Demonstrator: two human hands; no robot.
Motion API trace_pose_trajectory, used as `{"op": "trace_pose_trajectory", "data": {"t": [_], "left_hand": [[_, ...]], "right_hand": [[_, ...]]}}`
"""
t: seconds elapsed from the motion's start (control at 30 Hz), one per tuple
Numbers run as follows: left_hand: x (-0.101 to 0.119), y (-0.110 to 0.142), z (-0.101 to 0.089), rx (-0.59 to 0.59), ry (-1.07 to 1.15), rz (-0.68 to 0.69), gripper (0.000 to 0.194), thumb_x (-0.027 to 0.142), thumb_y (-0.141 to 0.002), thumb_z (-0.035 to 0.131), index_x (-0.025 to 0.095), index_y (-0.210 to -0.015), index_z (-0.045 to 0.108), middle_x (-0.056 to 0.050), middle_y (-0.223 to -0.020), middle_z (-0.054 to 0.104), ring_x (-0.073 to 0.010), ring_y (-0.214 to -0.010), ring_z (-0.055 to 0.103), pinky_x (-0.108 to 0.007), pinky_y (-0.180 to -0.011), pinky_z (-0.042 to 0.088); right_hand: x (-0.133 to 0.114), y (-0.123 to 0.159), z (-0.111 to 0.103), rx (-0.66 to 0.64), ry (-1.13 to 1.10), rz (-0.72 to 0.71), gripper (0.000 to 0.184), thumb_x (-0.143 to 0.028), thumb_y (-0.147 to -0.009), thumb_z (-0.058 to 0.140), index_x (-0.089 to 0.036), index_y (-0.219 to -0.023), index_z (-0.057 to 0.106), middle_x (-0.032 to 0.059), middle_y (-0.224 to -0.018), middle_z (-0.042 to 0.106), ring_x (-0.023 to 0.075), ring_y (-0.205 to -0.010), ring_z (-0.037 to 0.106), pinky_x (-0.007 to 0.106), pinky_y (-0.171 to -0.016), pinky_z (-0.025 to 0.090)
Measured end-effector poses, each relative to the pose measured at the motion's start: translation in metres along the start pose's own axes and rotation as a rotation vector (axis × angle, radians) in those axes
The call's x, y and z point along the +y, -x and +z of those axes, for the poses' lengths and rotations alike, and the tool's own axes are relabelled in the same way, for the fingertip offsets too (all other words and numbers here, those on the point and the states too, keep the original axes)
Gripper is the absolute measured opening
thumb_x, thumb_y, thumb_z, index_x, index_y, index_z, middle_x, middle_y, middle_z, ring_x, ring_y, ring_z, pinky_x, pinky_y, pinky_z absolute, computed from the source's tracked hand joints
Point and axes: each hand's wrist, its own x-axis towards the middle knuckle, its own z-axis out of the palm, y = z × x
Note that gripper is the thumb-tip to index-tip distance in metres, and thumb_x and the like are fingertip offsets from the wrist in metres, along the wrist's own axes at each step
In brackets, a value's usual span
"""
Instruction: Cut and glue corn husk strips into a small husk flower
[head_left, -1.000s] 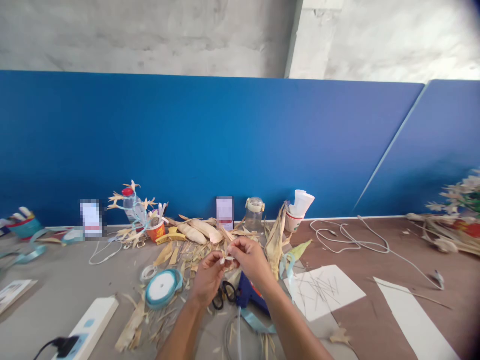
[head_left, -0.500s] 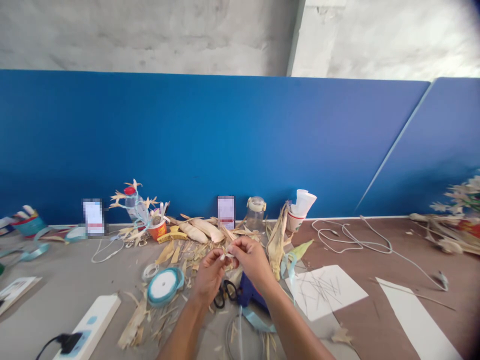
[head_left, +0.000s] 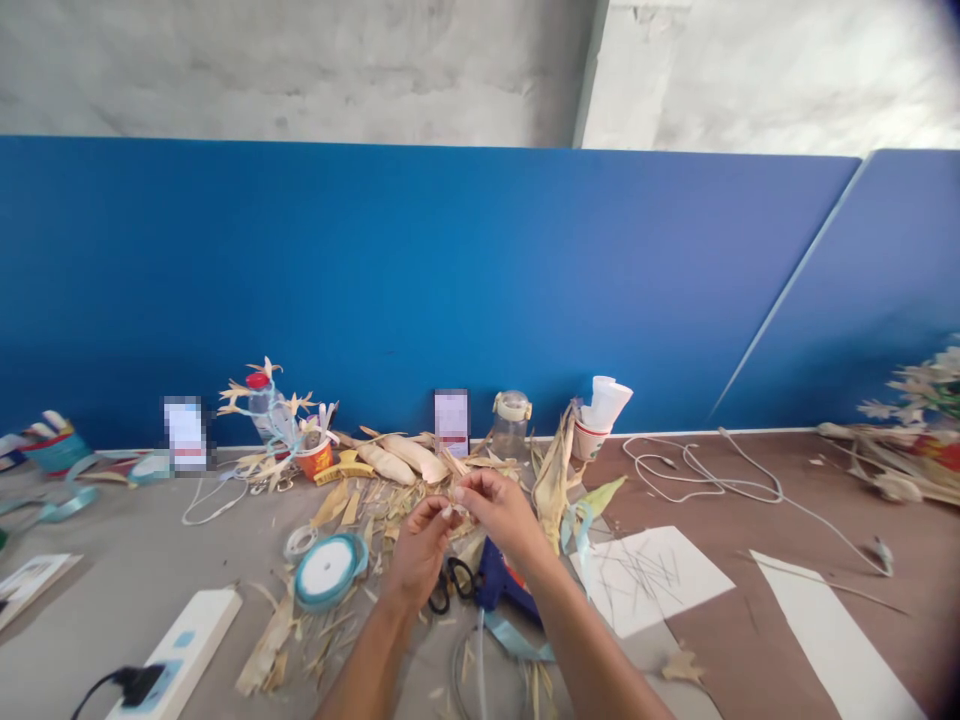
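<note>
Between my two hands, a small pale piece (head_left: pixel 452 511) that looks like dried corn husk is pinched at the fingertips. My left hand (head_left: pixel 421 540) closes on it from the left, thumb against forefinger. From the right, my right hand (head_left: pixel 501 512) grips the same piece, covering part of it. Its exact shape is too small to make out. Below the hands lie black-handled scissors (head_left: pixel 452 584) and a blue glue gun (head_left: pixel 495 580), partly hidden by my right forearm. Scraps of dried husk (head_left: pixel 375 515) are strewn behind and beside the hands.
A roll of blue ribbon (head_left: pixel 327 571) and a white power strip (head_left: pixel 180 650) lie to the left. Along the blue partition (head_left: pixel 480 280) stand a phone (head_left: pixel 451 422), a jar (head_left: pixel 511 425) and a cup (head_left: pixel 590 442). Thin wires rest on white paper (head_left: pixel 652 580) at right.
My fingers have shifted slightly around the small piece, and less of it shows now. Both hands stay in nearly the same place.
</note>
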Motion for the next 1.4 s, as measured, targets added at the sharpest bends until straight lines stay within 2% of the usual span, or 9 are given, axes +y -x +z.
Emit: {"op": "trace_pose_trajectory", "data": {"t": [0.2,0.47,0.63,0.73,0.87,1.0,1.2,1.3,1.4], "left_hand": [[0.004,0.003,0.003,-0.002,-0.005,-0.009,0.018,0.027,-0.063,0.077,0.016,-0.069,0.065,0.001,-0.065,0.065,-0.0111,-0.066,0.057,-0.024,-0.069,0.042],[0.010,0.005,0.009,-0.031,0.017,-0.012,0.013,0.023,-0.064,0.075,0.017,-0.069,0.064,0.000,-0.067,0.067,-0.0126,-0.066,0.059,-0.025,-0.069,0.043],[0.011,0.006,0.007,-0.102,0.063,-0.024,0.011,0.021,-0.068,0.073,0.018,-0.072,0.063,-0.001,-0.069,0.068,-0.0134,-0.068,0.060,-0.026,-0.069,0.043],[0.011,0.007,0.006,-0.107,0.060,-0.029,0.011,0.021,-0.068,0.073,0.017,-0.072,0.063,-0.002,-0.070,0.068,-0.0139,-0.069,0.060,-0.027,-0.070,0.043],[0.010,0.006,0.005,-0.099,0.042,-0.029,0.012,0.023,-0.068,0.073,0.017,-0.070,0.062,-0.002,-0.071,0.067,-0.0131,-0.069,0.059,-0.026,-0.070,0.043],[0.008,0.005,0.003,-0.073,0.046,-0.023,0.014,0.024,-0.067,0.074,0.017,-0.070,0.063,-0.001,-0.071,0.068,-0.0129,-0.070,0.059,-0.026,-0.071,0.043],[0.006,0.002,0.002,-0.053,0.044,-0.021,0.015,0.025,-0.065,0.075,0.017,-0.069,0.063,-0.001,-0.068,0.067,-0.0133,-0.067,0.059,-0.027,-0.069,0.044],[0.005,0.003,0.002,-0.064,0.044,-0.026,0.014,0.025,-0.066,0.074,0.017,-0.070,0.063,-0.001,-0.069,0.067,-0.0142,-0.069,0.060,-0.029,-0.071,0.045],[0.007,0.004,0.004,-0.074,0.035,-0.026,0.013,0.024,-0.068,0.073,0.017,-0.070,0.063,-0.002,-0.069,0.068,-0.0146,-0.069,0.060,-0.029,-0.071,0.045]], "right_hand": [[0.004,-0.001,-0.002,-0.020,0.005,0.088,0.021,-0.031,-0.066,0.058,-0.018,-0.051,0.053,-0.0068,-0.043,0.043,0.0079,-0.044,0.035,0.023,-0.046,0.025],[0.010,-0.004,-0.004,-0.166,-0.356,0.296,0.019,-0.029,-0.058,0.063,-0.016,-0.050,0.053,-0.0056,-0.041,0.048,0.0037,-0.037,0.029,0.021,-0.042,0.014],[0.011,-0.005,-0.004,-0.246,-0.570,0.394,0.017,-0.025,-0.055,0.068,-0.015,-0.056,0.054,-0.0054,-0.044,0.052,0.0035,-0.038,0.032,0.019,-0.042,0.016],[0.012,-0.005,-0.004,-0.268,-0.618,0.425,0.020,-0.024,-0.055,0.070,-0.016,-0.057,0.052,-0.0062,-0.044,0.051,0.0037,-0.039,0.032,0.019,-0.043,0.020],[0.010,-0.005,-0.005,-0.227,-0.573,0.422,0.023,-0.033,-0.058,0.069,-0.015,-0.058,0.054,-0.0062,-0.045,0.049,0.0039,-0.039,0.031,0.020,-0.043,0.022],[0.006,-0.003,-0.005,-0.195,-0.518,0.330,0.028,-0.041,-0.062,0.067,-0.015,-0.059,0.056,-0.0045,-0.049,0.051,0.0054,-0.042,0.036,0.021,-0.044,0.021],[0.001,0.001,-0.002,-0.163,-0.310,0.181,0.022,-0.033,-0.062,0.068,-0.015,-0.055,0.057,-0.0063,-0.045,0.048,0.0052,-0.043,0.032,0.022,-0.047,0.020],[0.003,0.000,0.000,-0.146,-0.310,0.193,0.021,-0.031,-0.061,0.066,-0.015,-0.052,0.056,-0.0063,-0.042,0.047,0.0051,-0.042,0.031,0.022,-0.046,0.019],[0.009,-0.003,-0.001,-0.174,-0.393,0.274,0.022,-0.031,-0.058,0.068,-0.015,-0.052,0.055,-0.0054,-0.043,0.049,0.0043,-0.040,0.032,0.022,-0.045,0.018]]}}
